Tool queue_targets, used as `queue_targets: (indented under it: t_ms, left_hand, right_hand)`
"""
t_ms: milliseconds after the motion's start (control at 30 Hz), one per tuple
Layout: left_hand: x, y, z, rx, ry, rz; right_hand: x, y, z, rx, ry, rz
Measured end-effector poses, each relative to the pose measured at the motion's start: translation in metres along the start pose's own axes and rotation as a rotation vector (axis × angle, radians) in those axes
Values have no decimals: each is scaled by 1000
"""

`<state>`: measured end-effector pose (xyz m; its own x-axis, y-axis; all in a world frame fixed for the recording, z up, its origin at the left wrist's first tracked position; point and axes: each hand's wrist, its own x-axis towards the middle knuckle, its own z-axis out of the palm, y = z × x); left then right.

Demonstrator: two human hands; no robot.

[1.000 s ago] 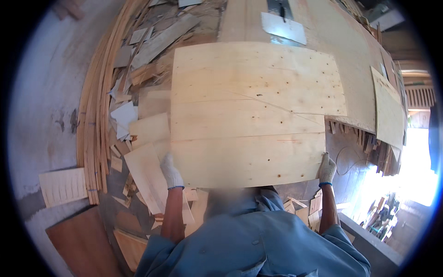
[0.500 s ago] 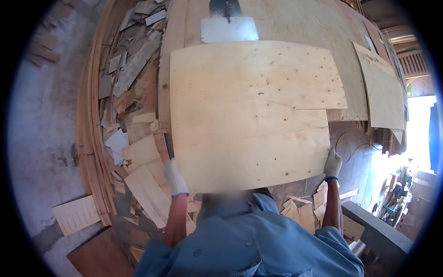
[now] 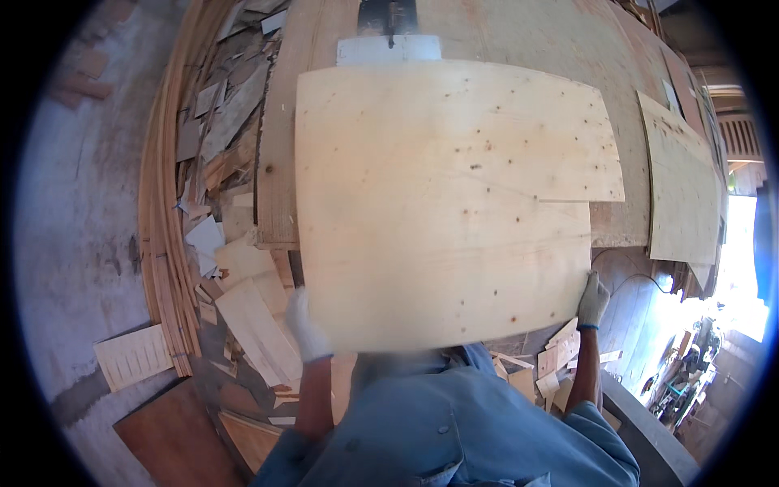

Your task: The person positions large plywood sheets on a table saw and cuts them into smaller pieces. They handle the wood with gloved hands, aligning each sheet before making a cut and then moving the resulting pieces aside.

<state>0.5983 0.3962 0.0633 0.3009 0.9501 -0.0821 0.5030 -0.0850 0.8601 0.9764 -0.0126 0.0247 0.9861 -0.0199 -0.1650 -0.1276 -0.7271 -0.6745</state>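
A large pale plywood sheet, knotty and with a step cut into its right edge, spans the space in front of me. My left hand, in a white glove, grips its near left edge; the fingers are partly blurred. On the near right edge my right hand, gloved too, is closed round the board. The sheet's far part lies over a wide wooden worktable, and its near part reaches back to my waist. Just past its far edge sits a whitish metal plate beside a dark fitting.
Long thin wood strips run along the left, beside a heap of offcuts. Another plywood sheet lies on the table's right. Scraps litter the floor near my right arm, by a grey beam. A brown board lies lower left.
The sheet and both hands have shifted slightly toward me, the sheet's right side also moving a little right. The sheet now covers a bit of the whitish plate's near edge.
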Motion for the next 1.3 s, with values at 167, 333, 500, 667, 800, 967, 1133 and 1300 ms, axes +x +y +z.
queue_targets:
  t_ms: [167, 333, 500, 667, 800, 967, 1133, 1300]
  left_hand:
    - [67, -52, 59, -49, -96, 50]
    - [74, -93, 52, -78, -275, -1]
    - [70, -66, 54, -215, -230, -275]
    - [61, -58, 52, -160, -200, -129]
    - [55, -80, 49, -23, -168, 13]
    - [59, -71, 53, -160, -117, -157]
    - [55, -56, 54, -115, -104, -169]
    - [64, -49, 50, -22, -224, -142]
  right_hand:
    - [56, 16, 11, -140, -159, -9]
    - [73, 26, 24, -84, -165, 112]
    - [76, 39, 25, -148, -153, 47]
    - [63, 3, 31, -123, -23, 111]
    - [67, -21, 32, -107, -102, 162]
    - [74, -20, 45, -82, -38, 143]
    - [74, -28, 43, -70, -50, 178]
    - [75, -33, 45, -66, -46, 182]
